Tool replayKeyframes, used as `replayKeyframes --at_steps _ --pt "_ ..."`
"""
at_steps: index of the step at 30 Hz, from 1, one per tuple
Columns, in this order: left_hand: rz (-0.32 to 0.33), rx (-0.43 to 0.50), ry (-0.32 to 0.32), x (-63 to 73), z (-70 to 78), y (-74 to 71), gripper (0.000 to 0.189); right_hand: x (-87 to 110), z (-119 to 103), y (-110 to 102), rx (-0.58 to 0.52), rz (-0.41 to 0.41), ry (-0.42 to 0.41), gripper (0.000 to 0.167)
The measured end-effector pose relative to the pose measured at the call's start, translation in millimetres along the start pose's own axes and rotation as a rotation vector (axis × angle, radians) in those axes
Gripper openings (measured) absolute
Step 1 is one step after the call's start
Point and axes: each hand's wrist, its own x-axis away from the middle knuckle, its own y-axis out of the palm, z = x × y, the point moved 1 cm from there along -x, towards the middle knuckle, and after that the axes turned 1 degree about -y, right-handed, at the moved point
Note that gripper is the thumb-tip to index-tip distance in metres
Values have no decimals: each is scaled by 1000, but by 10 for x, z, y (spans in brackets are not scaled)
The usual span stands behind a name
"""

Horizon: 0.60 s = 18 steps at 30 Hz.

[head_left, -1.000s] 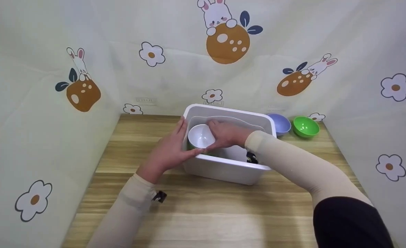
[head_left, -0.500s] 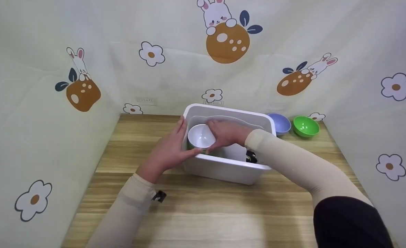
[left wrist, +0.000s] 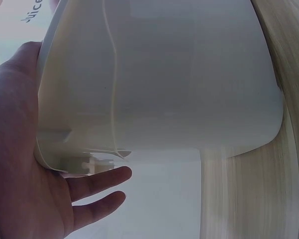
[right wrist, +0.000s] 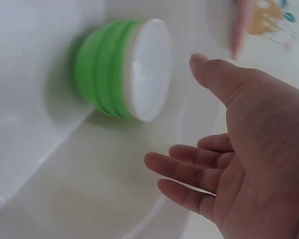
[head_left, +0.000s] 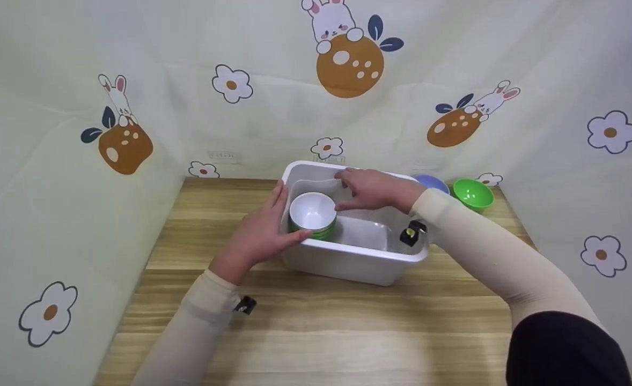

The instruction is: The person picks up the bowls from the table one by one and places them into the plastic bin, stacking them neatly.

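Note:
A white plastic bin [head_left: 359,279] stands on the wooden table. Inside its left end sits a stack of several bowls [head_left: 312,212], green outside and white within. My left hand [head_left: 257,236] holds the bin's front left corner, thumb over the front rim and palm against the outer wall. In the left wrist view, two of that hand's fingers [left wrist: 102,191] stick out loose beside the bin wall. My right hand [head_left: 377,188] is over the bin, to the right of the stack. In the right wrist view its fingers are spread apart from the bowls, with nothing between them.
A blue bowl [head_left: 432,184] and a green bowl [head_left: 472,194] stand at the back right of the table, the blue one partly hidden by the bin and right arm. Pale printed cloth walls [head_left: 273,118] close off the back and sides.
My right hand has let go of the bowl stack and moved up and to the right, baring the stack's side. The left hand stays at the bin's corner.

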Motion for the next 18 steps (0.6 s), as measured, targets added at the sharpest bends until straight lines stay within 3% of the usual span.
replayKeyframes --at_steps 8,18 --pt "10 -17 28 1 9 -17 127 412 118 -257 -131 121 -19 65" --pt "9 -38 22 -1 13 -1 130 1032 285 -147 -316 311 -24 55"
